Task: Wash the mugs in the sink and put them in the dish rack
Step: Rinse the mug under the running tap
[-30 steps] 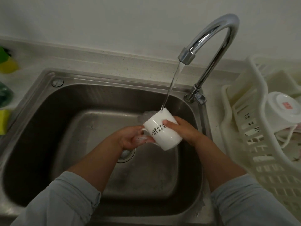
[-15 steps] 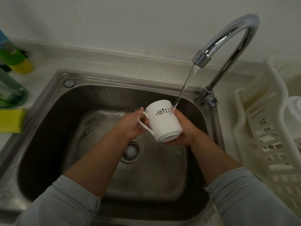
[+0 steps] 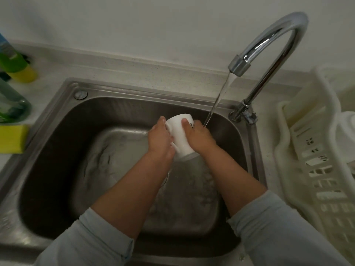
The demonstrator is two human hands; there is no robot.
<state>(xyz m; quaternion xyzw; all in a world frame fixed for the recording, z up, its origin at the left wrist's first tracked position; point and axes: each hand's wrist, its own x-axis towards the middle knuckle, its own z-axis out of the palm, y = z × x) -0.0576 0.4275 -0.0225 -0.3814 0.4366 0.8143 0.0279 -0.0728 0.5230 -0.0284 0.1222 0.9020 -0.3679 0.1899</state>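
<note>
Both my hands grip the mug (image 3: 180,131) near the sink's (image 3: 115,109) back edge, left hand (image 3: 160,139) at the handle (image 3: 174,146), right hand (image 3: 199,138) round the body; I judge it slick, rigid, breakable.

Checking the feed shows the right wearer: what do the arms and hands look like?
The left hand and right hand are bare: no gloves, rings or watch show. The left sleeve and right sleeve are pale blue-grey cloth, pushed up near the elbows.
</note>
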